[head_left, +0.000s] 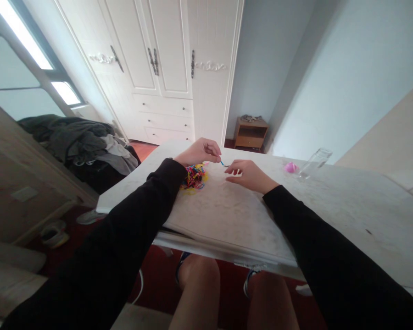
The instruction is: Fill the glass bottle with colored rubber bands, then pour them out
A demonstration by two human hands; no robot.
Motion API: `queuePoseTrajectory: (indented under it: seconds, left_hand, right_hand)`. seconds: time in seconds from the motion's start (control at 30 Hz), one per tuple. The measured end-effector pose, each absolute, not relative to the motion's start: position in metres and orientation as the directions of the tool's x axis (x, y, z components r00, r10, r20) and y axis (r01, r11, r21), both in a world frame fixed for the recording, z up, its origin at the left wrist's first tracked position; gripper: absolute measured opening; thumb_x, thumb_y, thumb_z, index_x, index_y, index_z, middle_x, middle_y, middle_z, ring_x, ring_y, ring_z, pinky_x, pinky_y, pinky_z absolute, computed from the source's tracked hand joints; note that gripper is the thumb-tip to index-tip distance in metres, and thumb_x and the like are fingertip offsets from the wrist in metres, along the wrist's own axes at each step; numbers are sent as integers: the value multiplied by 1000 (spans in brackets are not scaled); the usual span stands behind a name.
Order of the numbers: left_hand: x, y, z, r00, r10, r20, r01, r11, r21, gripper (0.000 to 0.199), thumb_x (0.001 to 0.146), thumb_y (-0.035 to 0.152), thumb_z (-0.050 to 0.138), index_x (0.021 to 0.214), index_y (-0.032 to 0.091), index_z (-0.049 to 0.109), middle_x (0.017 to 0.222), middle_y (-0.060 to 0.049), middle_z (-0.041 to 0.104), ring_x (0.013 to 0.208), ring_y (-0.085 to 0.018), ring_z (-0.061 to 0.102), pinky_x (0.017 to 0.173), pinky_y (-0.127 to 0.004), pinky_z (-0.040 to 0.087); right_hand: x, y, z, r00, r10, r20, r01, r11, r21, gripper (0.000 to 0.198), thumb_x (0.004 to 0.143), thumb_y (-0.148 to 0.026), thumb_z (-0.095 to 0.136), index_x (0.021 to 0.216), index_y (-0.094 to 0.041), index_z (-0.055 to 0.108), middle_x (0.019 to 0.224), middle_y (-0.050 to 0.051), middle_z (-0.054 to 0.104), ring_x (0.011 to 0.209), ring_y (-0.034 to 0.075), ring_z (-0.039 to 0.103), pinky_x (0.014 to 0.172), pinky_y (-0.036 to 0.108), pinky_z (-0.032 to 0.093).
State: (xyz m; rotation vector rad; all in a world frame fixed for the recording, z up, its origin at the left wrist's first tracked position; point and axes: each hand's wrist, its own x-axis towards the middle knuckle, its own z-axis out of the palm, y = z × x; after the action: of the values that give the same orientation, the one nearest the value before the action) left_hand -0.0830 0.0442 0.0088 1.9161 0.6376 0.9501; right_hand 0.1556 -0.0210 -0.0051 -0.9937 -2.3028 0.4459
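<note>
My left hand (206,150) is raised over the table, thumb and fingertips pinched on a thin blue rubber band (222,163). The band spans the small gap to my right hand (247,175), whose thumb and index finger close on its darker far end; the other fingers are curled and apart. Just below my left hand and wrist lies a tangled heap of small rubber bands (194,178) in red, yellow, pink, blue and black. My left sleeve and wrist hide part of it.
The white table (234,220) has a pink crumpled object (291,167) and a clear glass bottle or jar (315,163) at its right back. A small dark piece (368,232) lies farther right. Behind stand a white wardrobe (168,50) and a wooden bedside cabinet (251,133). Clothes (79,137) are heaped at left.
</note>
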Motion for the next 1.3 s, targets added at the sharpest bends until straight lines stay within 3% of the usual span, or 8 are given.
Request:
queuePoseTrajectory:
  seconds: [0.17, 0.37, 0.63, 0.87, 1.13, 1.3]
  left_hand:
    - [-83, 48, 7, 529, 746, 405, 61, -509, 858, 27, 65, 24, 91, 77, 13, 70, 71, -4, 75, 64, -10, 68, 64, -23, 53]
    - [-81, 46, 8, 546, 731, 409, 43, -512, 858, 24, 66, 23, 90, 77, 13, 71, 71, -4, 75, 65, -10, 68, 65, -23, 53]
    - [-78, 37, 14, 566, 737, 369, 38, -470, 882, 29, 62, 23, 95, 76, 12, 72, 68, -2, 73, 63, -9, 66, 65, -23, 53]
    - [-77, 37, 13, 588, 727, 354, 16, -449, 894, 31, 60, 24, 96, 77, 12, 73, 68, -3, 74, 64, -11, 67, 64, -23, 52]
    - [-77, 36, 13, 592, 724, 354, 12, -447, 894, 26, 63, 20, 94, 78, 12, 73, 68, -3, 74, 63, -10, 67, 65, -23, 52]
    - [-76, 35, 14, 618, 703, 352, -2, -447, 895, 26, 64, 19, 93, 79, 12, 74, 71, -4, 76, 65, -10, 69, 64, -22, 52]
  right_hand:
    - [151, -16, -15, -640, 719, 273, 581, 684, -441, 10, 83, -12, 76, 83, -19, 82, 84, 4, 72, 71, 15, 64, 70, 29, 51]
    - [145, -17, -18, -559, 776, 291, 675, 631, -383, 11, 82, -8, 73, 76, -17, 75, 82, 4, 72, 73, 16, 63, 71, 30, 48]
    - [145, -16, -15, -316, 826, 466, 587, 556, -588, 12, 88, -24, 67, 79, -18, 74, 83, 6, 77, 72, 17, 64, 69, 31, 49]
    - [140, -18, -14, -203, 855, 477, 461, 513, -724, 31, 88, -47, 68, 75, -18, 68, 70, 3, 69, 67, 17, 60, 64, 31, 45]
    - [137, -19, -14, -193, 837, 512, 428, 542, -723, 22, 89, -35, 61, 79, -18, 70, 79, 6, 74, 69, 18, 64, 70, 33, 49]
    - [135, -22, -15, -198, 820, 538, 437, 565, -700, 28, 90, -43, 64, 80, -18, 73, 81, 7, 75, 73, 18, 64, 70, 33, 49]
